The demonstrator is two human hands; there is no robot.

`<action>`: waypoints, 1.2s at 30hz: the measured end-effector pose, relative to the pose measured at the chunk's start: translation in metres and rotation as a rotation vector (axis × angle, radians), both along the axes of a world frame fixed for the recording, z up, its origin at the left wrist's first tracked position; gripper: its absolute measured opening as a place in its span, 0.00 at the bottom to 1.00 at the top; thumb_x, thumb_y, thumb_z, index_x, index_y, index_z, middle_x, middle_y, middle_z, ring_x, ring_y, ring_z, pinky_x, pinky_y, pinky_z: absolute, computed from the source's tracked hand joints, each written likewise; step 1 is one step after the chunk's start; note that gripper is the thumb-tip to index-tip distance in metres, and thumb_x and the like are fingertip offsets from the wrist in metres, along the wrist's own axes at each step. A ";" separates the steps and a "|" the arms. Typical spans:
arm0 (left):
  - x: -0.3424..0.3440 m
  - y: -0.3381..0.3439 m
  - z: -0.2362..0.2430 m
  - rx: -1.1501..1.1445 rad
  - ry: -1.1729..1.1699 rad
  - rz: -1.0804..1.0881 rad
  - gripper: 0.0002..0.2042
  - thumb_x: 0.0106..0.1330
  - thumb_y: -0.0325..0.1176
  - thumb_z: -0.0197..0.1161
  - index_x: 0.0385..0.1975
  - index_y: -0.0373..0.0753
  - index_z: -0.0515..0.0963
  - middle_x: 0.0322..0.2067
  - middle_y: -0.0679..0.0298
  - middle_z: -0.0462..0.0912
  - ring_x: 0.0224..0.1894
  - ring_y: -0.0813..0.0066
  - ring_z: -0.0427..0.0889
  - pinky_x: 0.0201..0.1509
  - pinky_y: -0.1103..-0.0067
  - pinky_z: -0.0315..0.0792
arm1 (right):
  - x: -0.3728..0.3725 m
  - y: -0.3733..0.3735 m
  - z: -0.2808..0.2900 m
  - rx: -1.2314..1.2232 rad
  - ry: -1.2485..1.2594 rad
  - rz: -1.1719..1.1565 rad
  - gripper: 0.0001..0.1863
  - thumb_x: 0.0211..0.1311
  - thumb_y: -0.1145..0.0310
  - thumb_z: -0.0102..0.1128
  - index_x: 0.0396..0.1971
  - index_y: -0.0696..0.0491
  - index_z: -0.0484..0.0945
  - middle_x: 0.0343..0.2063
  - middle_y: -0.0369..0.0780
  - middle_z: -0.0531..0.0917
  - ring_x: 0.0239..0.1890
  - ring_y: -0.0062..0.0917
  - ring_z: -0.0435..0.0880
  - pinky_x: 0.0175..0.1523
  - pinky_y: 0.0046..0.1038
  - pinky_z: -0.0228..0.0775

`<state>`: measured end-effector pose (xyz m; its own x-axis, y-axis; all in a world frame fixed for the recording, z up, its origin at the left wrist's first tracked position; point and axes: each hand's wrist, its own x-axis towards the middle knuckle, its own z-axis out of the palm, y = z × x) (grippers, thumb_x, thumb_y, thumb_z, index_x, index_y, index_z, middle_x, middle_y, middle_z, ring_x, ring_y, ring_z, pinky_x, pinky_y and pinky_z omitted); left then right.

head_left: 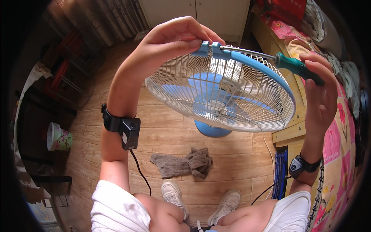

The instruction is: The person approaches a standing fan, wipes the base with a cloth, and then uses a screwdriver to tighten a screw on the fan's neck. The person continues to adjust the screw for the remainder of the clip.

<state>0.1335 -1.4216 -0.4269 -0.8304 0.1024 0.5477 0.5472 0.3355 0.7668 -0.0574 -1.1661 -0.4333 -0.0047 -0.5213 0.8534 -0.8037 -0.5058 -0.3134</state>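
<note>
A fan [220, 104] with blue blades and a white wire cage stands in front of me on a blue base. Round the cage's edge runs a blue rim band [266, 69], whose ends meet at a small gap on top. My left hand [176, 40] grips the band beside this gap, thumb in front and fingers behind. In my right hand [320, 87] is a screwdriver [295, 65] with a green handle, held by its end between thumb and fingers. Its metal shaft lies nearly level, and the tip meets the band's clip just right of the gap; a screw there is too small to make out.
A brown cloth [181, 162] lies on the wooden floor before my shoes. At right is a bed with a flowered cover [340, 147], a blue plastic item [280, 174] beside it. A flowered bin [60, 137] and red stools [63, 79] are at left. Camera cables hang from both wrists.
</note>
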 end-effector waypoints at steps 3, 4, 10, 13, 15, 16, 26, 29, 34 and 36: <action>0.000 0.000 -0.001 -0.005 0.000 0.011 0.05 0.64 0.27 0.50 0.36 0.35 0.72 0.44 0.51 0.76 0.49 0.64 0.75 0.53 0.71 0.69 | 0.001 -0.003 -0.004 -0.077 0.054 -0.015 0.16 0.57 0.81 0.51 0.47 0.61 0.71 0.49 0.45 0.70 0.53 0.29 0.70 0.55 0.27 0.64; 0.000 0.000 -0.001 -0.006 -0.002 0.014 0.06 0.64 0.27 0.50 0.36 0.35 0.72 0.44 0.50 0.76 0.49 0.64 0.75 0.53 0.71 0.69 | 0.002 -0.003 -0.005 -0.088 0.043 -0.051 0.17 0.56 0.82 0.52 0.47 0.61 0.71 0.50 0.46 0.70 0.53 0.29 0.70 0.55 0.27 0.64; 0.000 0.000 0.000 -0.002 0.007 0.003 0.06 0.64 0.28 0.51 0.36 0.35 0.72 0.44 0.51 0.76 0.49 0.63 0.75 0.53 0.71 0.69 | 0.001 -0.001 0.001 -0.133 0.260 -0.270 0.22 0.49 0.85 0.59 0.47 0.61 0.72 0.46 0.47 0.75 0.50 0.33 0.74 0.52 0.27 0.69; 0.000 0.001 0.000 -0.004 -0.003 0.010 0.06 0.63 0.28 0.51 0.36 0.35 0.73 0.44 0.50 0.76 0.49 0.63 0.76 0.53 0.71 0.69 | -0.001 0.000 0.003 -0.187 0.331 -0.332 0.21 0.48 0.84 0.60 0.46 0.60 0.74 0.44 0.46 0.77 0.47 0.33 0.77 0.49 0.28 0.71; -0.001 0.001 0.000 -0.004 0.015 0.006 0.06 0.63 0.29 0.51 0.36 0.36 0.73 0.44 0.51 0.77 0.49 0.63 0.76 0.53 0.70 0.70 | 0.000 0.001 0.002 -0.145 0.364 -0.408 0.21 0.48 0.83 0.61 0.46 0.59 0.73 0.44 0.46 0.78 0.46 0.33 0.78 0.48 0.28 0.72; -0.001 0.001 0.000 -0.012 0.027 0.008 0.06 0.63 0.29 0.52 0.36 0.36 0.73 0.44 0.51 0.77 0.49 0.63 0.76 0.53 0.70 0.70 | 0.000 0.001 0.001 -0.131 0.353 -0.438 0.21 0.48 0.83 0.61 0.46 0.58 0.73 0.44 0.46 0.78 0.46 0.33 0.78 0.48 0.28 0.72; -0.002 -0.001 -0.001 -0.022 0.021 0.002 0.06 0.63 0.31 0.53 0.36 0.38 0.74 0.42 0.52 0.78 0.50 0.61 0.75 0.53 0.67 0.70 | 0.010 0.002 -0.009 -0.024 0.030 -0.247 0.24 0.45 0.79 0.67 0.44 0.56 0.70 0.37 0.38 0.76 0.34 0.16 0.75 0.35 0.15 0.67; -0.002 -0.001 -0.001 -0.020 0.020 -0.003 0.06 0.63 0.30 0.53 0.36 0.37 0.74 0.42 0.52 0.78 0.50 0.61 0.75 0.53 0.67 0.70 | 0.008 0.003 -0.008 0.048 -0.097 -0.103 0.26 0.44 0.75 0.69 0.45 0.57 0.69 0.36 0.36 0.75 0.31 0.12 0.72 0.33 0.13 0.63; -0.002 -0.001 0.000 -0.025 0.011 -0.010 0.06 0.63 0.30 0.52 0.36 0.37 0.74 0.43 0.52 0.77 0.51 0.62 0.75 0.53 0.68 0.70 | 0.006 0.007 -0.006 0.266 -0.330 0.073 0.20 0.55 0.61 0.60 0.44 0.56 0.69 0.25 0.32 0.72 0.21 0.08 0.66 0.26 0.10 0.55; -0.001 -0.001 0.000 -0.012 0.001 -0.014 0.06 0.63 0.30 0.52 0.36 0.37 0.74 0.43 0.52 0.77 0.51 0.62 0.75 0.53 0.68 0.70 | 0.006 0.008 -0.005 0.314 -0.514 0.186 0.18 0.61 0.56 0.53 0.42 0.55 0.69 0.19 0.30 0.70 0.16 0.07 0.62 0.21 0.10 0.49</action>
